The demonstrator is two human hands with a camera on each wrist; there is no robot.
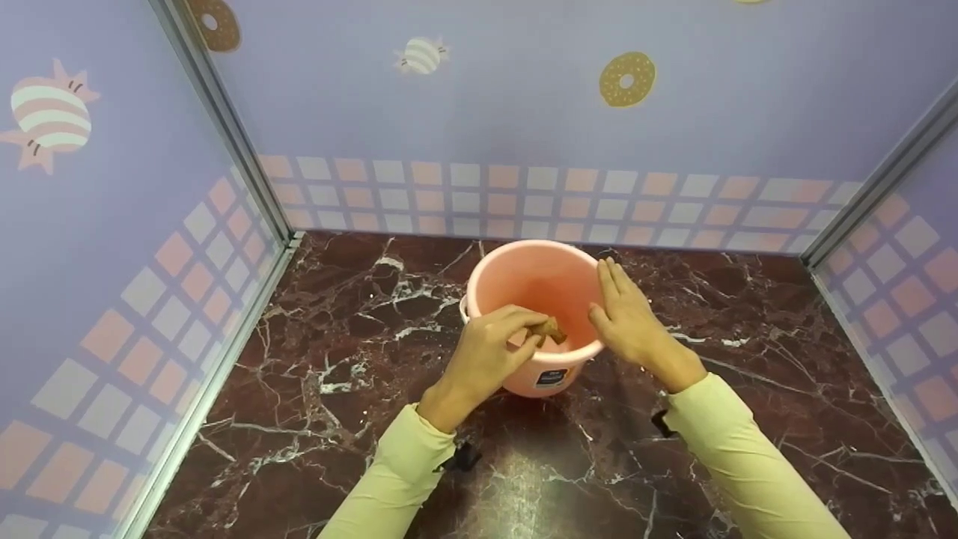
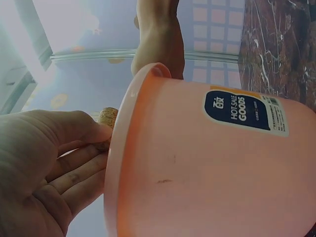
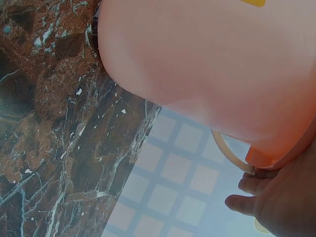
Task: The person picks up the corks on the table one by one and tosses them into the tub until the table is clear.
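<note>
A pink plastic bucket (image 1: 503, 275) stands upright on the dark marbled surface. Over the near left part of its rim, my left hand (image 1: 486, 348) pinches a small brown cork (image 1: 552, 330) between thumb and fingers. Speckled and rounded, the cork (image 2: 107, 117) shows at the fingertips in the left wrist view, partly behind the rim. My right hand (image 1: 632, 322) holds the bucket's right rim, its thumb over the inner side and its fingers extended along the outside. In the right wrist view these fingers (image 3: 242, 202) lie beside the bucket's handle (image 3: 229, 153).
A dark label (image 1: 551, 376) is on the bucket's near side. The marbled surface (image 1: 337, 419) extends around it. Patterned lilac panels (image 1: 509, 97) rise behind and on both sides, joined by metal corner strips (image 1: 232, 123).
</note>
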